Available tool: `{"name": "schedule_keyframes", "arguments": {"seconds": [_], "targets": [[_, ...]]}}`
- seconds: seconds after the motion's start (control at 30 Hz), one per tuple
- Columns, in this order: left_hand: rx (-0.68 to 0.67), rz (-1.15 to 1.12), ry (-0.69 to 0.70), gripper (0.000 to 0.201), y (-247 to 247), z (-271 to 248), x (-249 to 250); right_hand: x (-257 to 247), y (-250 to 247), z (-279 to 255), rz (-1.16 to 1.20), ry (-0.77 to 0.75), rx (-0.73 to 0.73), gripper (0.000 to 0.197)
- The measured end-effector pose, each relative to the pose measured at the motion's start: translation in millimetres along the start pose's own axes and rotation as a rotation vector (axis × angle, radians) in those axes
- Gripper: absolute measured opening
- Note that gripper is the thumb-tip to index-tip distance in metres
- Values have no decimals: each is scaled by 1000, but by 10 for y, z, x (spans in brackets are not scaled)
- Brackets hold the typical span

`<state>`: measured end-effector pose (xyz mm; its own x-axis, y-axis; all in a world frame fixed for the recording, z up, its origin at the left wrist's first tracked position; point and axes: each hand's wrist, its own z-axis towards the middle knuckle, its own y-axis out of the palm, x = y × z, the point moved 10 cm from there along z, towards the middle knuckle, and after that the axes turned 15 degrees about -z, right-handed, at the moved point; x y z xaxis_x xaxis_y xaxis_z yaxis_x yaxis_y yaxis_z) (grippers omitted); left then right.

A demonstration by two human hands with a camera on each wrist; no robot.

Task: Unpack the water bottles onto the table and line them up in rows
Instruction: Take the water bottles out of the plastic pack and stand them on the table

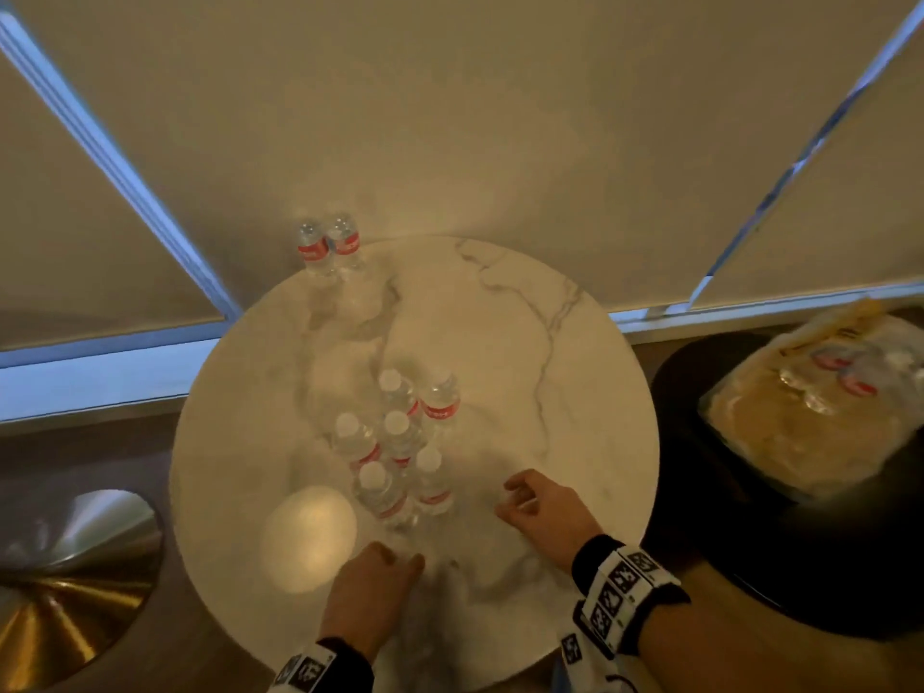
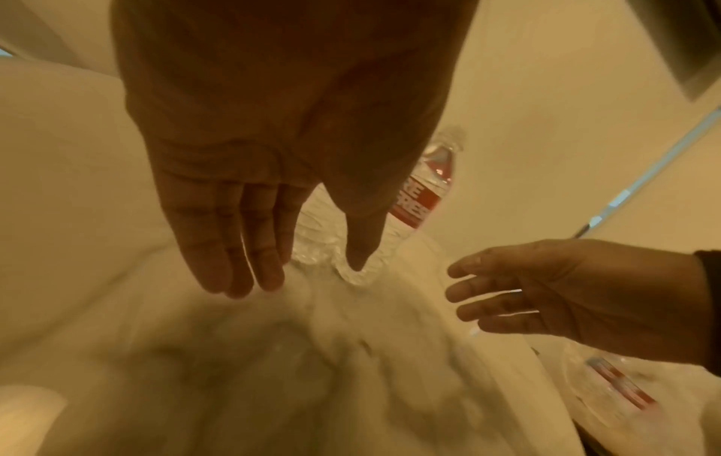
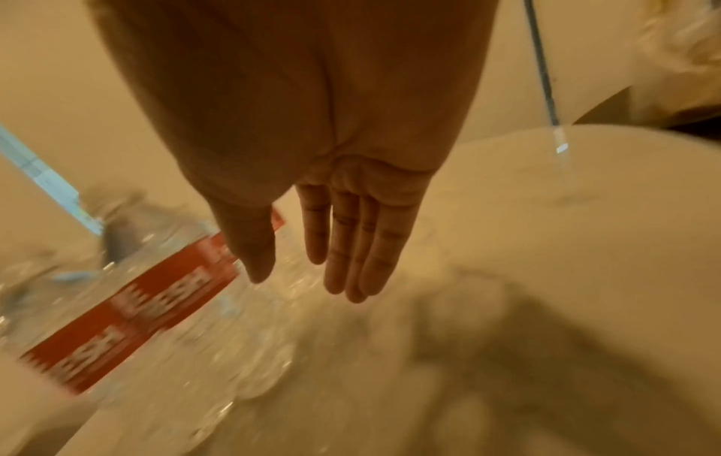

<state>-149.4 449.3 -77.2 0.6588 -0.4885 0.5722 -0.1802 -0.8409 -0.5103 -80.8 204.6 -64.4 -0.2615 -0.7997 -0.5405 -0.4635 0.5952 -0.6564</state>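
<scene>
A round marbled surface carries the water bottles, and every place here is told from it. Near its middle, a little toward the person, six bottles with white caps and red labels stand upright and close together in a loose double row. Two more bottles stand side by side at its far left rim, well apart from the group. Off its right edge, a torn plastic pack with a few bottles left inside lies on a dark round seat.

Both hands hover over the near part of the surface and hold nothing. The left hand hangs just short of the nearest bottle, fingers straight and relaxed. The right hand is just right of the group, fingers loose and extended, not touching a bottle.
</scene>
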Motion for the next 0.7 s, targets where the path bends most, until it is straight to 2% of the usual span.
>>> {"name": "schedule_keyframes", "arguments": {"seconds": [0.07,0.17,0.23,0.33,0.43,0.53,0.6,0.7], "targets": [[-28,64,72,36,264,-59,188,407,-373,-73,34,36,97,21],[-120,92,135,28,844,-117,711,1217,-1035,-128,123,195,267,13],[-210,87,207,23,1352,-112,1202,1834,-1526,-111,192,331,372,12],[-317,111,313,19,2108,-50,1972,2718,-2258,35,422,491,524,12],[-452,108,389,19,2860,82,2704,3600,-2839,302,539,711,623,21],[-621,108,415,16,3574,151,3302,4212,-3261,559,516,834,654,41],[-658,130,442,17,3951,206,3616,4455,-3451,776,609,843,623,55],[-664,142,480,16,4361,305,3990,4613,-3646,1030,679,793,523,55]]}}
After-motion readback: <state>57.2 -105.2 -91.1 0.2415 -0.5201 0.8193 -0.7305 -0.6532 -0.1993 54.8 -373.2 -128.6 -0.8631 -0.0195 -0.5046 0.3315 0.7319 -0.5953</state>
